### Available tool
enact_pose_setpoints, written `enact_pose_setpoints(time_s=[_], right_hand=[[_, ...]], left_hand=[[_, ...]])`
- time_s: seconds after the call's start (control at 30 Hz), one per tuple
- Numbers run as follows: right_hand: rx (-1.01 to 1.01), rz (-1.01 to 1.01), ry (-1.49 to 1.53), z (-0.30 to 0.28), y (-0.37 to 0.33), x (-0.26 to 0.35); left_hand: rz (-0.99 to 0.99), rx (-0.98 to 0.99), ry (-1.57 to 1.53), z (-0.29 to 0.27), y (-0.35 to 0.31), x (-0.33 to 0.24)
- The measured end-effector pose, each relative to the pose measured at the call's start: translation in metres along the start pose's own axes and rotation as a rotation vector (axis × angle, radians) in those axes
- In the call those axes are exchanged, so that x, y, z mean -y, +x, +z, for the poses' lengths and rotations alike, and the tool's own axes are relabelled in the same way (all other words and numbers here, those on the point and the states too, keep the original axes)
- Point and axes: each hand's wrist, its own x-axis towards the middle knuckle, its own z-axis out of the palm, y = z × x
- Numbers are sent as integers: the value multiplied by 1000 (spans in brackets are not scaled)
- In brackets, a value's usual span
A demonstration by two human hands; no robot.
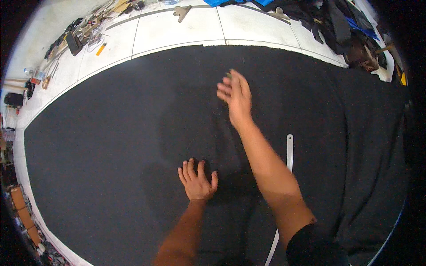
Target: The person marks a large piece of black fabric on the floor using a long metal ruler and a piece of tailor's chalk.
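A large black cloth (111, 133) covers most of the white table, with folds running down its right side. My left hand (198, 181) lies on the cloth with its fingers spread, holding nothing. Farther out and to the right, my right hand (236, 95) is over the cloth, its fingers bent and a little blurred. A small greenish bit shows by its fingertips; it is too small to name. A long metal ruler (289, 146) rests on the cloth, and my right forearm hides its middle.
On the far table strip lie a metal clip (181, 13), an orange cutter (101, 48) and a dark phone-like object (73, 43). Dark garments (326, 22) pile up at far right. A plastic bottle (32, 72) and scissors (46, 81) are at the left.
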Motion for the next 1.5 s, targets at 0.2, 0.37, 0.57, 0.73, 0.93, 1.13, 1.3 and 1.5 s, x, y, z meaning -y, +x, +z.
enact_pose_setpoints(time_s=[0.2, 0.37, 0.57, 0.73, 0.93, 1.13, 1.3, 1.5], right_hand=[[-5, 26, -164, 64, 133, -16], [85, -116, -424, 73, 168, -61], [-121, -198, -551, 71, 201, -57], [-196, 113, -272, 80, 168, -40], [-210, 124, -137, 77, 163, -32], [-160, 92, -80, 75, 161, -38], [-174, 112, 4, 75, 159, -39], [-132, 188, 243, 75, 153, -36]], left_hand=[[-26, 34, -10, -2, 3, 0], [-37, 63, -16, -2, 3, 3], [-36, 84, -36, 1, 3, -1], [-59, 36, 30, -4, 1, 5], [-32, 64, -10, 0, 1, 1], [-33, 39, 2, 0, 2, 1], [-37, 41, 10, -2, 4, 0], [-35, 41, 17, -3, 3, -1]])
